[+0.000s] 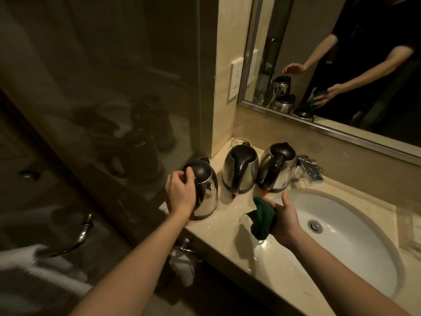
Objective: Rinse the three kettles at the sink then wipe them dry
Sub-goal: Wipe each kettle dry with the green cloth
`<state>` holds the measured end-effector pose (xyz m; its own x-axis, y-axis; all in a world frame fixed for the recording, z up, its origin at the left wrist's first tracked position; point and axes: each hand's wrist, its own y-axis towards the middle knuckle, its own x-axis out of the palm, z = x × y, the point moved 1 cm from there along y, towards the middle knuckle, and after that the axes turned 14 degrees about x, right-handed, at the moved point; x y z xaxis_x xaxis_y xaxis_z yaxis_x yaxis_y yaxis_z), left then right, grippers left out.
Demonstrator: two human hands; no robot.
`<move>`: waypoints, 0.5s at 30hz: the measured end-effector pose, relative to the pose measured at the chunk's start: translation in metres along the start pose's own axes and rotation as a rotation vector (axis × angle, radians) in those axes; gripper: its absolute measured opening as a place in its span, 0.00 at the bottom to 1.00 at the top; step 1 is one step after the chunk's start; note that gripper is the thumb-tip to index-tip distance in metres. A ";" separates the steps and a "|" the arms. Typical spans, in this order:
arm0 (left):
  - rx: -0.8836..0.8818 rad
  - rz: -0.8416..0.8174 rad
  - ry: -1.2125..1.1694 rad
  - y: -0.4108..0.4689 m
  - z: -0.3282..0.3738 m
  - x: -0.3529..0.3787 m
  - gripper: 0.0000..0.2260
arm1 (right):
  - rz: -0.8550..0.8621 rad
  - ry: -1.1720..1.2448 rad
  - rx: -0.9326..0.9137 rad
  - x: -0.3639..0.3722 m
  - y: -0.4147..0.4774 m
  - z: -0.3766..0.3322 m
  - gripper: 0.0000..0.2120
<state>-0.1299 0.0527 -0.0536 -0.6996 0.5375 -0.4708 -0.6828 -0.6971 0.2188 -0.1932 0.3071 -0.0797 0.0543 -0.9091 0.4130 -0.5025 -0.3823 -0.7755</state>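
Head view: my left hand (180,190) curls round the black handle of the left steel kettle (206,195), probably to steady it for wiping. My right hand (284,220) holds a bunched dark green cloth (262,221), ready to wipe. The middle steel kettle (240,172) and right steel kettle (276,169) are parked on the beige table (227,226), handles toward me, beside the white sink (355,229).

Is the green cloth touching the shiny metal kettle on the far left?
Apart. The head view shows bare beige countertop between the green cloth, gripped by the right hand, and the far-left shiny metal kettle.
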 end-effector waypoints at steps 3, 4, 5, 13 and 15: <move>-0.107 -0.014 0.000 -0.001 -0.023 -0.008 0.22 | 0.001 -0.004 -0.008 0.007 -0.001 0.005 0.37; -0.155 -0.051 -0.008 -0.001 -0.032 -0.008 0.23 | -0.002 -0.007 -0.013 0.010 -0.002 0.006 0.37; -0.191 -0.098 -0.025 -0.002 -0.040 -0.006 0.26 | -0.005 -0.014 -0.015 0.012 -0.002 0.007 0.38; -0.345 -0.264 -0.292 0.000 -0.051 -0.001 0.32 | 0.013 -0.031 -0.027 0.013 -0.006 0.008 0.38; -0.353 -0.243 -0.285 -0.004 -0.049 0.003 0.32 | 0.016 -0.036 -0.025 0.012 -0.006 0.008 0.38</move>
<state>-0.1190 0.0334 -0.0972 -0.5930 0.7775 -0.2095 -0.7545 -0.6274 -0.1927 -0.1828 0.2972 -0.0739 0.0768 -0.9204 0.3834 -0.5252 -0.3642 -0.7691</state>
